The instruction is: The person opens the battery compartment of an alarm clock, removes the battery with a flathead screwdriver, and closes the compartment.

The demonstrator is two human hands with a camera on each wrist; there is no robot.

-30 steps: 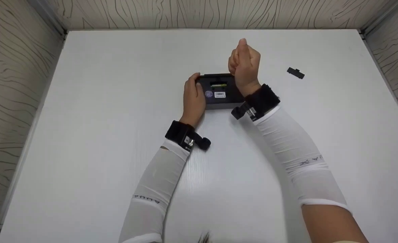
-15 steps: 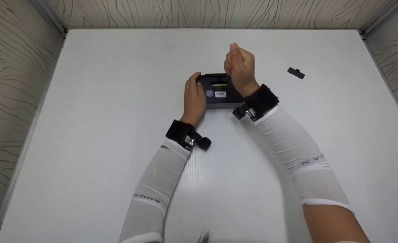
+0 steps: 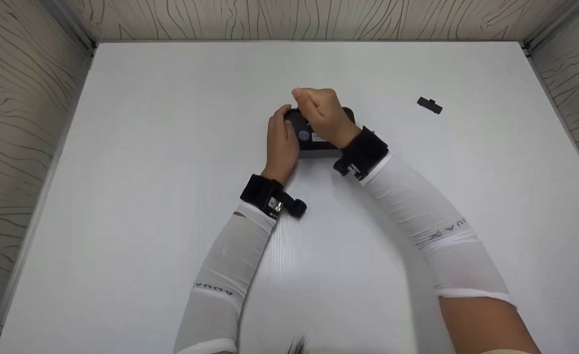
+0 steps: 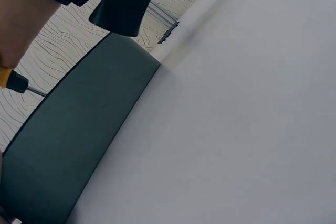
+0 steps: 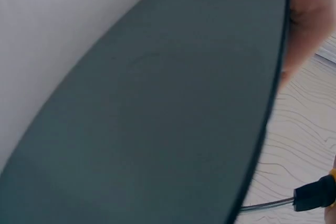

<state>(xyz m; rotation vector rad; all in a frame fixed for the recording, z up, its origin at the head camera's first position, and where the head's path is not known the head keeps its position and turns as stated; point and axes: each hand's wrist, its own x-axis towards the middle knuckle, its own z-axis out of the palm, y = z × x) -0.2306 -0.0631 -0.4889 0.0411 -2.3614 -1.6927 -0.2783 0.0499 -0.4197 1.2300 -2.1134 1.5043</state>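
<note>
A black box-shaped electronic device (image 3: 304,120), with a round purple mark and a white barcode label on its upper face, lies on the white table. Around its left end my left hand (image 3: 282,145) grips the edge, thumb on top. My right hand (image 3: 326,115) is above the device and covers its middle. Curled in that fist is a screwdriver with a yellow and black handle (image 5: 315,193). Its metal shaft (image 4: 37,92) points at the device's upper face; the fist hides the tip in the head view. A long grey side of the device (image 4: 84,119) fills much of both wrist views.
A small black battery cover (image 3: 430,105) lies on the white table (image 3: 171,147) to the right of the device. Wood-patterned panels (image 3: 309,19) stand along the back and both sides.
My right hand has moved left and slightly nearer, from the device's right part to over its middle, tilting leftward. The green battery seen earlier is now covered. My left hand stays in place.
</note>
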